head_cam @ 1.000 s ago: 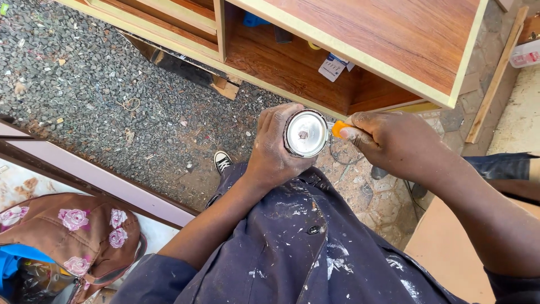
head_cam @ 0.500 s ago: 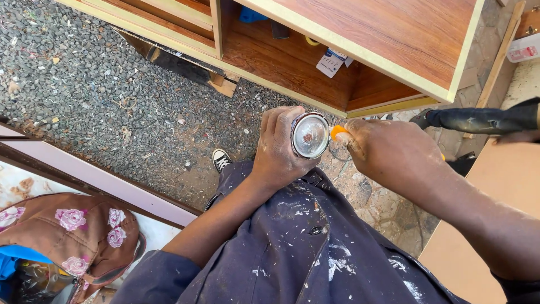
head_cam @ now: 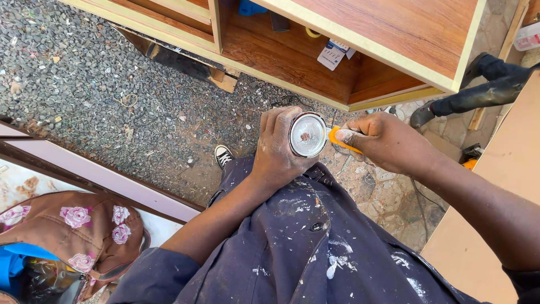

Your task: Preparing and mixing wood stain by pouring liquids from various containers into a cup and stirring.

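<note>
The small round metal tin (head_cam: 307,134) is sitting upright in front of the person's waist, above the paint-flecked dark overalls (head_cam: 315,247), its shiny lid facing the camera; it is looking rigid and smooth, probably light enough for one hand, yet slippery on its bare wall and liable to spill if tipped once the lid loosens. The left hand (head_cam: 278,152) is wrapping fully round the tin's side, fingers closed tight about the body, which seems the sound place to take it, low and all around rather than by the rim; the right hand (head_cam: 385,141) is clenching an orange-handled tool (head_cam: 339,138), its tip meeting the lid's edge on the right, though the tip itself is too small to make out. Beyond the hands, a shoe (head_cam: 223,155) is resting on grey gravel (head_cam: 95,84); a wooden cabinet (head_cam: 360,39) is lying farther off; a brown flowered bag (head_cam: 73,231) is sitting at lower left.
</note>
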